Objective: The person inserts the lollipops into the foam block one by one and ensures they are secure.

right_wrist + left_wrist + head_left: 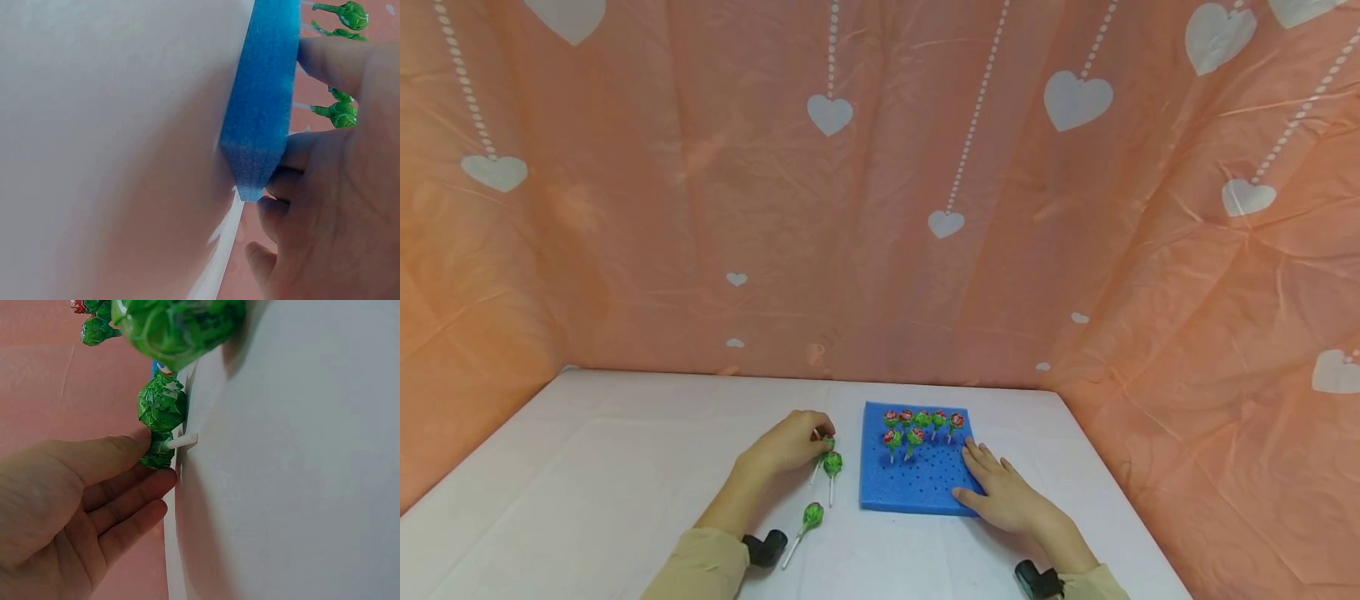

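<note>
My left hand (790, 442) pinches a green-wrapped lollipop (159, 456) between thumb and fingertips, its white stick (183, 441) showing beyond them. Right beside it is a second green lollipop (832, 464); a third lollipop (813, 515) lies nearer the front, stick toward me. On the table, to the right of these, a blue foam block (917, 490) dotted with small holes carries several red-and-green lollipops (914, 437) upright in its far half. My right hand (1003, 497) rests with spread fingers on the block's right edge, thumb on top.
A white cloth covers the table (587, 483). Behind and at both sides hangs an orange curtain (887, 275) with white hearts. Each wrist wears a black device, one at the left wrist (766, 548) and one at the right wrist (1037, 579).
</note>
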`<state>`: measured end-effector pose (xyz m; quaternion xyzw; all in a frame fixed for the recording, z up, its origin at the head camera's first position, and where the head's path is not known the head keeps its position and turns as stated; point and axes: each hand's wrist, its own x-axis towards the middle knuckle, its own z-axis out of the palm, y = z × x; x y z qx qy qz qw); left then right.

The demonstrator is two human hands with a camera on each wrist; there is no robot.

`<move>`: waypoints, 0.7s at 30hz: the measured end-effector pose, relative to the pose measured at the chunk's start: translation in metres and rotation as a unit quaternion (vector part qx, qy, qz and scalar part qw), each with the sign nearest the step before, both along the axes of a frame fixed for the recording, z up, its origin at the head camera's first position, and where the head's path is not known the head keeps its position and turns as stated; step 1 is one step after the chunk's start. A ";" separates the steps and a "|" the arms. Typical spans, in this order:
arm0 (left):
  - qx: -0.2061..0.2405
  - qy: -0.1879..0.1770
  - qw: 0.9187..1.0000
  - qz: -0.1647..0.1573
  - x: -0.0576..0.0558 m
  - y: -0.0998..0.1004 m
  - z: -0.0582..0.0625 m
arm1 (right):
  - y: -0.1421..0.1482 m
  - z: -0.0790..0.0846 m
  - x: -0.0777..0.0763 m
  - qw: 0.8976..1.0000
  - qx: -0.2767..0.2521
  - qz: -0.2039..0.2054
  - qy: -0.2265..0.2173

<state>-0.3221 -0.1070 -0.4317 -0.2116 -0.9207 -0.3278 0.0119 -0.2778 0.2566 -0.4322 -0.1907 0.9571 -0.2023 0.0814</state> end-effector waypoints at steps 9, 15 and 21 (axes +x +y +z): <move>0.015 0.004 1.000 0.025 0.000 0.003 0.007 | 0.000 0.000 -0.001 1.000 0.001 0.001 0.000; 0.028 0.035 0.999 0.030 0.000 0.004 0.011 | 0.000 -0.001 -0.001 1.000 0.001 0.000 -0.002; 0.052 0.100 0.994 0.004 0.000 0.004 0.016 | 0.000 0.000 0.000 1.000 0.003 -0.001 -0.002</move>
